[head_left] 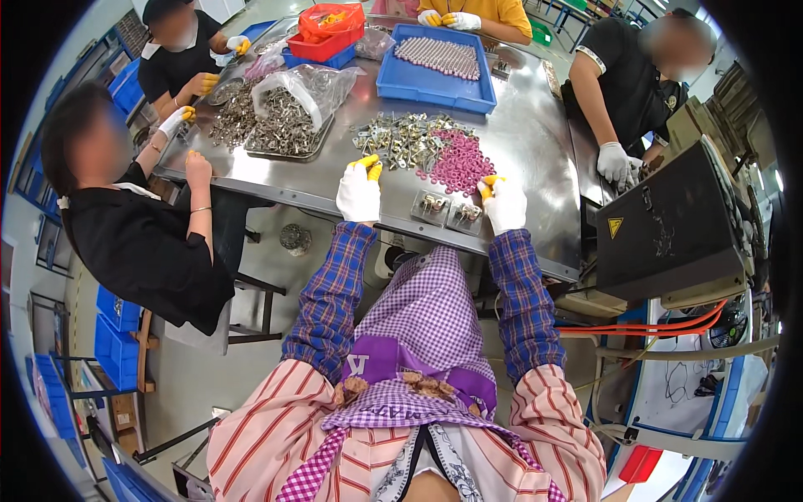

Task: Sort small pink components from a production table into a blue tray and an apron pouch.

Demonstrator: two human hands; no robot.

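Shiny table (539, 142) | pink rings (462, 163), metal bits (397, 138) mid-frame | my left hand (360, 192) near bits, right hand (505, 205) by rings | fingers bent, I can't tell if holding anything

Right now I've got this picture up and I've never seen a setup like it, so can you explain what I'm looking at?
There's no robot here. A person wears a camera on their head, looking down through a fisheye lens, so straight edges bend. The plaid sleeves lead to that person's left hand and right hand, both in white gloves with yellow fingertips. Other people are around the metal table.

On it, near the hands, lie a pile of metal parts and a pile of pink rings. Farther off is a blue tray with rows of small pieces.

The left hand is near the metal parts; the right is at the edge of the pink rings. Whether either holds a piece is too small to tell.
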